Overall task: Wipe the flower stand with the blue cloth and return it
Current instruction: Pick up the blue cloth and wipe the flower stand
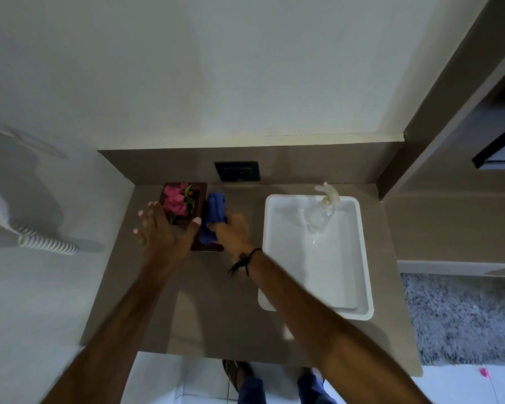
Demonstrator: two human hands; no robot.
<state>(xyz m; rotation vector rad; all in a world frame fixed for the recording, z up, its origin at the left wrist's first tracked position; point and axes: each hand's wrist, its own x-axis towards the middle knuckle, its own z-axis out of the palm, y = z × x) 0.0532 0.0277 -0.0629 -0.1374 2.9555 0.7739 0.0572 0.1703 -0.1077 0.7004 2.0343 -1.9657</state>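
The flower stand [200, 196] is a dark brown wooden tray holding pink flowers [174, 201] and green leaves, at the back left of the brown counter [216, 301]. My left hand [162, 231] lies over its near left part, fingers spread, thumb on the tray's front. My right hand [233, 231] is closed on the bunched blue cloth [213, 212], which presses against the stand's right side. The stand's near right corner shows below the cloth.
A white rectangular tray [359, 258] with a clear spray bottle [321, 211] stands to the right. A dark wall socket [236, 171] is behind the stand. A white coiled phone cord [47, 243] hangs on the left wall. My feet show below the counter's front edge.
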